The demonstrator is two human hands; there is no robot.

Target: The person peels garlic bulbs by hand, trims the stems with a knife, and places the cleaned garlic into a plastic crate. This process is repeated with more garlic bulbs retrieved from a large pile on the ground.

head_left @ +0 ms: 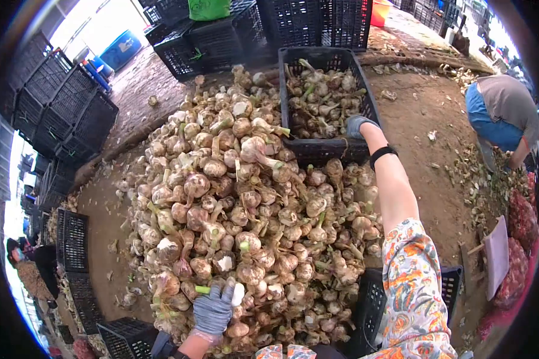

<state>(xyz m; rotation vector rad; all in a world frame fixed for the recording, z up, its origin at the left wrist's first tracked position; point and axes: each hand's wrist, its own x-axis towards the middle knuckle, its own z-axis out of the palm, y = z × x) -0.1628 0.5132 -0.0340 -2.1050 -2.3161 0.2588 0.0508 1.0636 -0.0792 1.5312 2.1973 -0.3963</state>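
Observation:
My left hand [213, 311], in a grey-striped glove, rests palm down on a large garlic pile [257, 203] with its fingers curled over a garlic bulb. A green stem [202, 289] pokes out to the left of the fingers and a white end [238, 294] shows on the right. My right arm reaches forward to a black plastic crate [320, 145], partly filled with garlic bulbs [320, 99]. The gloved right hand [362, 126] is closed at the crate's near right corner, its fingertips hidden; I cannot tell what it grips.
Black crates are stacked at the back [221, 39] and far left [66, 102]. Another black crate [370, 305] stands beside my right sleeve. A person [503, 110] bends over at the right, near red mesh sacks [512, 272]. Another person [36, 275] is at the left edge.

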